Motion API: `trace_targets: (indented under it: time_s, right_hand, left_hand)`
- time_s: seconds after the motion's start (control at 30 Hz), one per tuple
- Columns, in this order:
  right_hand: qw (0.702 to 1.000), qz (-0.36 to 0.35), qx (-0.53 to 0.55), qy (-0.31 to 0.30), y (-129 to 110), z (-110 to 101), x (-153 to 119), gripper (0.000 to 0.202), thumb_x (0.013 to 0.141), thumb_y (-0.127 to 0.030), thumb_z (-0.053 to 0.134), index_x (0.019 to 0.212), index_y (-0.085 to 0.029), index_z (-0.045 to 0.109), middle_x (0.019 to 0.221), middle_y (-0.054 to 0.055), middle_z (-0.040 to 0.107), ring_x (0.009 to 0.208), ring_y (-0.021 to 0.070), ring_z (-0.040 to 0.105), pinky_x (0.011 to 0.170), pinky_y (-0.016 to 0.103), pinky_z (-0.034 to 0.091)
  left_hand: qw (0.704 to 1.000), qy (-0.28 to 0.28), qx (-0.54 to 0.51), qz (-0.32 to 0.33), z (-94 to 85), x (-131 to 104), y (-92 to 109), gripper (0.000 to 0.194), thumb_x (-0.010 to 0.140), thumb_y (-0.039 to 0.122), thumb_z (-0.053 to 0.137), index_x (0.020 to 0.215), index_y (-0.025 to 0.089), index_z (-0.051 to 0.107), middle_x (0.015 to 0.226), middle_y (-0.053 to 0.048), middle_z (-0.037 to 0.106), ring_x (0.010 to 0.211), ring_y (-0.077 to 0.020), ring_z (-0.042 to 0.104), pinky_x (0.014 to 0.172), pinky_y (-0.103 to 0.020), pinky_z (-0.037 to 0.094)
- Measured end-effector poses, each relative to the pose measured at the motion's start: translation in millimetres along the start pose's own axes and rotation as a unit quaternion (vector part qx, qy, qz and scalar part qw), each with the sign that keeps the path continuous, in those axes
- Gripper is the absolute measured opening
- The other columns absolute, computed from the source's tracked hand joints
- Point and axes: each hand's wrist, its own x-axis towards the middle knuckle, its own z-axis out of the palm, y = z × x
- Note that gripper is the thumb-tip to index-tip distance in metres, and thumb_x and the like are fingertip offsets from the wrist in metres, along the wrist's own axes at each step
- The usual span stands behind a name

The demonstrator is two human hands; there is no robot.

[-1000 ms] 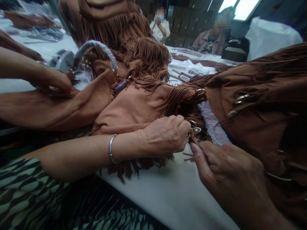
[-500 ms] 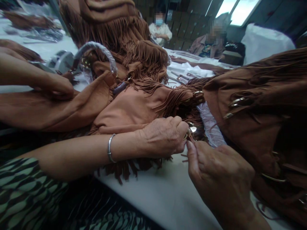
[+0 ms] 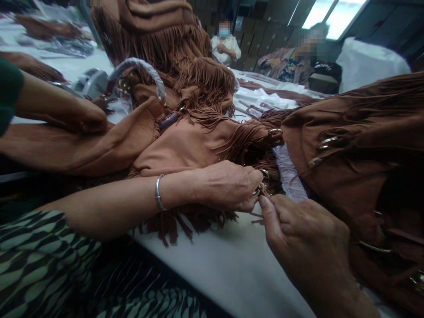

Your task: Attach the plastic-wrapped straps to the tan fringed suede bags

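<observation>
My left hand (image 3: 228,185), with a silver bangle on its wrist, is closed in a pinch on a gold-coloured metal ring (image 3: 256,192). My right hand (image 3: 304,232) meets it fingertip to fingertip, thumb and forefinger pinched on a thin brown leather strip (image 3: 264,190) that runs to the ring. Both hands are just in front of a tan suede handbag (image 3: 179,143) with long fringe, which lies on the table. More gold hardware (image 3: 265,173) shows right behind my fingers. My fingers hide part of the ring and strip.
Brown fringed bags (image 3: 159,39) are piled behind, and another bag (image 3: 347,115) lies on the right by a plastic-wrapped handle (image 3: 291,172). At left, another person's hand (image 3: 89,117) rests on a bag. Two people sit across the white table (image 3: 212,256).
The whole view has shifted slightly. My hands keep their pinch at the ring and strip. At left, more of the neighbouring person's green sleeve shows.
</observation>
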Motion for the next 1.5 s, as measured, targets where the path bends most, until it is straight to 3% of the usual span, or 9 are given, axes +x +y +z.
trace_targets:
  time_s: [0.3,0.4,0.47,0.63,0.87,1.03,1.13,1.27,1.5]
  right_hand:
    - [0.998,-0.046,-0.036,0.024,-6,-9,3,0.036,0.087,-0.022,0.052,0.05,-0.022,0.047,0.04,-0.001,0.039,0.041,0.0172,0.038,0.056,0.034,0.031]
    - [0.998,-0.045,-0.02,0.036,-6,-10,3,0.034,0.086,-0.022,0.052,0.052,-0.021,0.049,0.041,-0.001,0.04,0.042,0.0173,0.038,0.057,0.034,0.032]
    - [0.998,-0.04,0.002,0.05,-5,-10,2,0.033,0.086,-0.021,0.053,0.053,-0.021,0.052,0.042,-0.001,0.041,0.042,0.0171,0.039,0.057,0.034,0.032]
    - [0.997,-0.037,0.037,0.052,-2,-10,4,0.029,0.086,-0.019,0.053,0.057,-0.019,0.059,0.041,-0.002,0.046,0.039,0.016,0.042,0.056,0.033,0.033]
    - [0.998,-0.046,-0.023,0.035,-6,-6,5,0.034,0.087,-0.022,0.052,0.053,-0.021,0.052,0.041,-0.002,0.043,0.041,0.0167,0.039,0.057,0.033,0.031]
    - [0.999,-0.029,-0.03,0.021,-3,-3,4,0.036,0.087,-0.021,0.049,0.052,-0.021,0.052,0.041,0.0,0.046,0.042,0.0171,0.041,0.055,0.033,0.03]
    - [0.995,0.013,0.082,-0.049,9,-1,3,0.034,0.088,-0.024,0.048,0.056,-0.019,0.058,0.048,0.002,0.055,0.047,0.0174,0.049,0.052,0.03,0.032]
    - [0.903,0.131,0.364,-0.188,24,1,5,0.031,0.087,-0.031,0.052,0.064,-0.017,0.067,0.056,0.002,0.062,0.051,0.0156,0.055,0.047,0.025,0.037]
    - [0.688,0.308,0.606,-0.256,35,14,5,0.029,0.071,-0.042,0.071,0.066,-0.013,0.071,0.051,0.003,0.058,0.041,0.0111,0.045,0.035,0.02,0.028]
  left_hand:
    - [0.997,0.057,-0.029,-0.034,10.1,-9,1,0.035,0.09,0.037,0.04,0.114,0.012,0.041,0.096,-0.008,0.058,0.085,-0.0227,0.059,0.067,-0.035,0.05]
    - [0.992,0.105,-0.069,0.015,10.3,-14,-5,0.046,0.09,0.034,0.042,0.13,0.015,0.027,0.104,-0.007,0.056,0.087,-0.0187,0.059,0.069,-0.03,0.049]
    - [0.989,0.119,-0.083,0.039,9.7,-15,-7,0.04,0.09,0.032,0.043,0.126,0.017,0.032,0.103,-0.006,0.056,0.086,-0.0161,0.059,0.068,-0.026,0.049]
    - [0.993,0.107,-0.045,-0.024,9.5,-12,-2,0.03,0.089,0.039,0.041,0.103,0.014,0.049,0.095,-0.007,0.057,0.078,-0.0176,0.06,0.059,-0.027,0.048]
    - [0.992,0.045,0.002,-0.119,5.5,-9,11,0.035,0.088,0.045,0.039,0.092,0.012,0.05,0.089,-0.01,0.059,0.072,-0.0242,0.063,0.054,-0.033,0.05]
    - [0.996,0.027,-0.012,-0.079,3.1,-4,6,0.036,0.088,0.044,0.037,0.093,0.011,0.052,0.084,-0.011,0.061,0.069,-0.0246,0.064,0.054,-0.032,0.048]
    - [0.999,-0.002,-0.049,-0.02,3.3,-2,-2,0.027,0.083,0.038,0.043,0.085,0.013,0.054,0.075,-0.009,0.062,0.06,-0.0221,0.061,0.048,-0.029,0.042]
    - [0.992,-0.021,-0.112,0.06,6.8,-1,-12,0.019,0.08,0.034,0.046,0.076,0.017,0.053,0.07,-0.005,0.062,0.054,-0.0173,0.055,0.045,-0.027,0.033]
    - [0.957,-0.046,-0.263,0.109,6.1,-3,-22,0.015,0.08,0.028,0.046,0.071,0.016,0.049,0.063,0.0,0.056,0.053,-0.0104,0.045,0.049,-0.023,0.032]
